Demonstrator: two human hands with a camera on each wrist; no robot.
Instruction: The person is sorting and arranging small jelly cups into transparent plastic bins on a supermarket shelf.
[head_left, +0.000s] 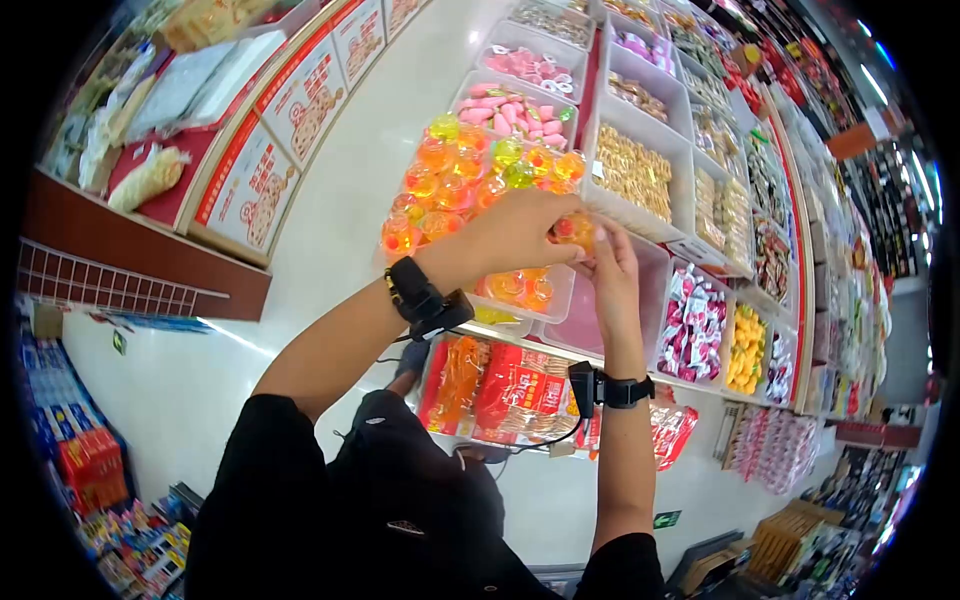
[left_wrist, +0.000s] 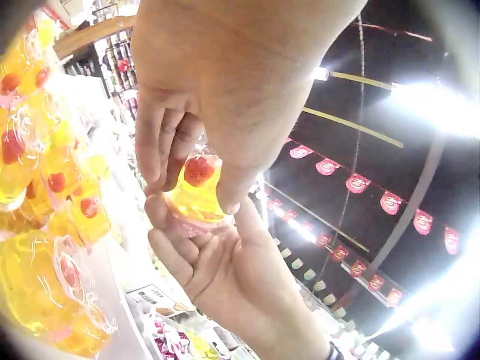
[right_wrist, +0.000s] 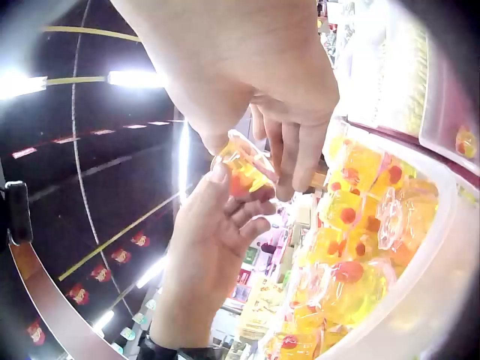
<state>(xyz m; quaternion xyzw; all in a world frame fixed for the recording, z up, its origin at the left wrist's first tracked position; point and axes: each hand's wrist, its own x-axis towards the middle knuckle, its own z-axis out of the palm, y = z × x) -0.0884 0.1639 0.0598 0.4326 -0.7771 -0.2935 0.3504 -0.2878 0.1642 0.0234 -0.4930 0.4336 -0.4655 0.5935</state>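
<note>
Both hands grip a single orange-yellow jelly cup (head_left: 575,230) with a red piece inside. My left hand (head_left: 520,235) holds it from the left, thumb and fingers about its sides. My right hand (head_left: 615,260) has thumb and fingers on its right side. In the left wrist view the jelly cup (left_wrist: 198,191) sits upright between the left fingers, with the right hand (left_wrist: 225,255) beneath. From the right wrist, the jelly cup (right_wrist: 244,166) appears tilted between both hands. Beside and below the left hand, a white bin (head_left: 560,300) holds similar jelly cups (head_left: 440,190).
Adjoining bins hold pink candies (head_left: 515,110), gold-wrapped sticks (head_left: 632,170), purple-white packets (head_left: 692,315) and yellow packets (head_left: 747,345). A pink-bottomed bin (head_left: 635,290) lies below the right hand. Red snack bags (head_left: 520,390) hang on the front. Another counter (head_left: 240,190) stands across the aisle.
</note>
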